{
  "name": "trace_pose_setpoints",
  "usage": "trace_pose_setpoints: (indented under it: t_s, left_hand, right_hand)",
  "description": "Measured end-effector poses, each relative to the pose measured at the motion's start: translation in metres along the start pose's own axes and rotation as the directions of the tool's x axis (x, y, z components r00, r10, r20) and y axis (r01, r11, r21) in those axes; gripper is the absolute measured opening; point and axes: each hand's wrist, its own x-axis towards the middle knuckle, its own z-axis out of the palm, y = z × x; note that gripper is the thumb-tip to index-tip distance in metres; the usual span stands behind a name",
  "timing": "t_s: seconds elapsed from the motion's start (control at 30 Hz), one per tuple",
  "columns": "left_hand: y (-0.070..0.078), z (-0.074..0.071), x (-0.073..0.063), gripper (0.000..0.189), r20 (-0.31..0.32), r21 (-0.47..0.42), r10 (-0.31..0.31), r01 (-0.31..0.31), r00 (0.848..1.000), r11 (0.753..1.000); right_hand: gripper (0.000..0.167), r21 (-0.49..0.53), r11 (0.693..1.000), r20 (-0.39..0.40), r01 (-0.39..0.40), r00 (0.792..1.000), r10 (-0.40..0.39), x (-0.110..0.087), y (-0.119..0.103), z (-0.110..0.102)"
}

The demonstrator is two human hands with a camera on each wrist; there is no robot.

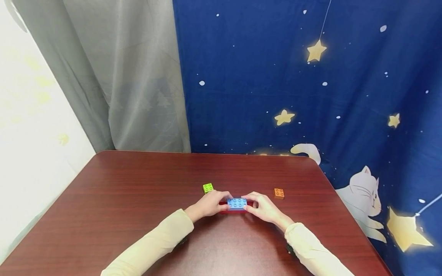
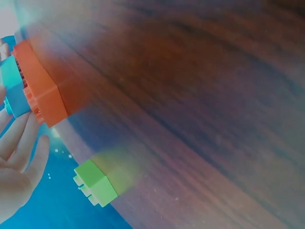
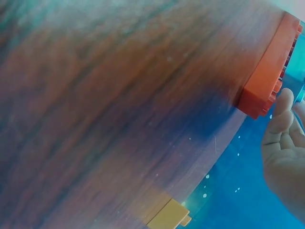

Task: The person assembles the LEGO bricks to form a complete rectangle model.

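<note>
A blue building brick (image 1: 237, 204) lies level between both hands, over a longer red building brick (image 1: 224, 212) on the table. My left hand (image 1: 210, 203) pinches the blue brick's left end between thumb and fingers. At the opposite end, the thumb and fingers of my right hand (image 1: 264, 207) grip it. Studs of the red brick (image 2: 45, 88) show beside the blue one (image 2: 14, 88) in the left wrist view; whether the two are pressed together I cannot tell. The right wrist view shows the red brick's (image 3: 267, 71) end close to my right fingertips.
A small green brick (image 1: 207, 187) sits just beyond my left hand. To the right of my right hand stands a small orange brick (image 1: 279, 193). The brown wooden table (image 1: 138, 191) ends at a grey curtain and a blue star-patterned curtain (image 1: 241, 96).
</note>
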Motion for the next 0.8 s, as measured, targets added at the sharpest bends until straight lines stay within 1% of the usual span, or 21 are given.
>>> trace_pose_setpoints:
  t_s: [0.07, 0.13, 0.23, 0.3, 0.53, 0.63, 0.8]
  left_hand:
    - [-0.0008, 0.0004, 0.0007, 0.025, -0.005, 0.002, 0.017, -0.017, 1.000, 1.000]
    - [-0.0013, 0.0003, 0.0011, 0.025, -0.006, -0.005, 0.024, -0.024, 1.000, 1.000]
    - [-0.0009, -0.0004, 0.0016, 0.024, 0.004, -0.015, 0.015, -0.015, 1.000, 1.000]
    - [-0.0002, -0.0013, 0.0020, 0.024, 0.013, -0.026, -0.003, 0.003, 1.000, 1.000]
    - [0.0009, -0.0024, 0.0025, 0.024, 0.023, -0.017, -0.028, 0.029, 0.999, 0.999]
    - [0.0002, -0.0015, 0.0021, 0.024, 0.021, -0.022, -0.033, 0.034, 0.999, 0.999]
    - [-0.0011, 0.0006, -0.0004, 0.024, 0.014, -0.051, -0.034, 0.035, 0.999, 0.998]
  right_hand:
    - [0.035, 0.006, 1.000, -0.003, 0.006, 1.000, -0.006, 0.0002, 0.0000, -0.0003]
    - [0.035, 0.009, 1.000, 0.000, -0.005, 1.000, 0.005, 0.0006, 0.0004, -0.0006]
    - [0.032, 0.014, 0.999, 0.010, -0.037, 0.999, 0.037, 0.0013, 0.0003, -0.0013]
    - [0.029, 0.008, 0.999, 0.016, -0.050, 0.999, 0.050, 0.0017, 0.0001, -0.0017]
    - [0.028, 0.002, 0.997, 0.035, -0.073, 0.997, 0.073, 0.0020, -0.0014, -0.0036]
    - [0.027, 0.012, 0.998, 0.033, -0.066, 0.997, 0.065, 0.0015, -0.0020, -0.0033]
    - [0.026, 0.018, 1.000, 0.010, -0.019, 1.000, 0.019, 0.0003, -0.0016, -0.0007]
